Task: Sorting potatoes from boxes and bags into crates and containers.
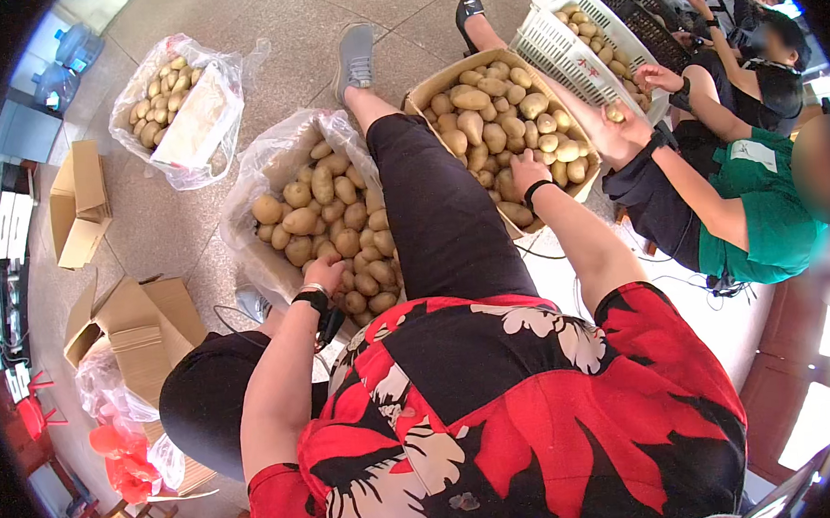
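Note:
My left hand point(325, 271) reaches down onto the potatoes point(343, 213) in a box lined with a clear plastic bag point(241, 224), between my legs. Its fingertips are hard to make out, so a grip cannot be told. Beyond my right thigh, my right hand point(529, 171) touches potatoes point(481, 117) heaped in an open cardboard box point(415, 99). Its fingers point down among them, and whether they hold one is hidden. A black band circles each of my wrists.
On the right, a co-worker in green holds a potato point(615, 113) beside a white plastic crate point(552, 47) of potatoes. Another plastic-lined box point(193, 134) of potatoes stands ahead. Cardboard boxes point(132, 336) and a red plastic bag point(126, 463) lie left.

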A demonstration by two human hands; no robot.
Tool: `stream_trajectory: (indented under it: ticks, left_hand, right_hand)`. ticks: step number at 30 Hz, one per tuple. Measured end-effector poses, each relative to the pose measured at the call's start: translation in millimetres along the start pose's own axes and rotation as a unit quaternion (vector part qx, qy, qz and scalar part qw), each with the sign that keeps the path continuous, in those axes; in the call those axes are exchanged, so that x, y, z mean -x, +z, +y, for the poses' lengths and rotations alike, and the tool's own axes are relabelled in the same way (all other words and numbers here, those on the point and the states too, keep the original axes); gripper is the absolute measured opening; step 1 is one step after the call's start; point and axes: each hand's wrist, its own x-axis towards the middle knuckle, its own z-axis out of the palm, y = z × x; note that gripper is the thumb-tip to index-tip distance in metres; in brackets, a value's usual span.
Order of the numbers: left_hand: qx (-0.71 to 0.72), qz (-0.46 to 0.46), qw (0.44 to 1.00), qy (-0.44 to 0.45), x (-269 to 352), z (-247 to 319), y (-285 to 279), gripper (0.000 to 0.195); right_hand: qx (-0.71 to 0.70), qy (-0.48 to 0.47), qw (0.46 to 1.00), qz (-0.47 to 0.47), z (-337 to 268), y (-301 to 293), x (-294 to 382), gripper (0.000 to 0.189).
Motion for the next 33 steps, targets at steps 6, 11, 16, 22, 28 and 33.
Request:
stream_trajectory:
  ticks: [6, 11, 16, 22, 28, 33]
  left_hand:
    - [-0.054, 0.013, 0.998, 0.022, 5.5, 5.8, -1.9, 0.041]
    - [-0.082, 0.013, 0.996, 0.008, 11.4, 14.3, -5.9, 0.044]
    - [-0.158, 0.033, 0.985, 0.056, 19.8, 21.6, -5.7, 0.043]
    - [-0.093, 0.001, 0.996, 0.003, 16.3, 28.0, -9.3, 0.045]
    - [-0.124, 0.031, 0.991, 0.03, 19.6, 33.6, -13.2, 0.045]
    - [-0.138, 0.025, 0.989, 0.035, 19.9, 37.0, -15.4, 0.045]
  right_hand:
    - [-0.017, -0.044, 0.998, 0.044, 1.8, 8.7, 16.3, 0.04]
    - [-0.072, -0.075, 0.994, 0.021, -10.0, -12.0, 24.4, 0.029]
    - [-0.466, -0.042, 0.884, 0.002, -34.2, -76.5, 18.6, 0.023]
    - [-0.81, -0.131, 0.522, -0.234, -91.4, -171.4, 35.6, 0.029]
    - [-0.768, -0.166, 0.484, -0.384, -183.3, -189.3, 52.6, 0.03]
    - [-0.777, -0.197, 0.507, -0.318, -241.7, -184.5, 42.1, 0.049]
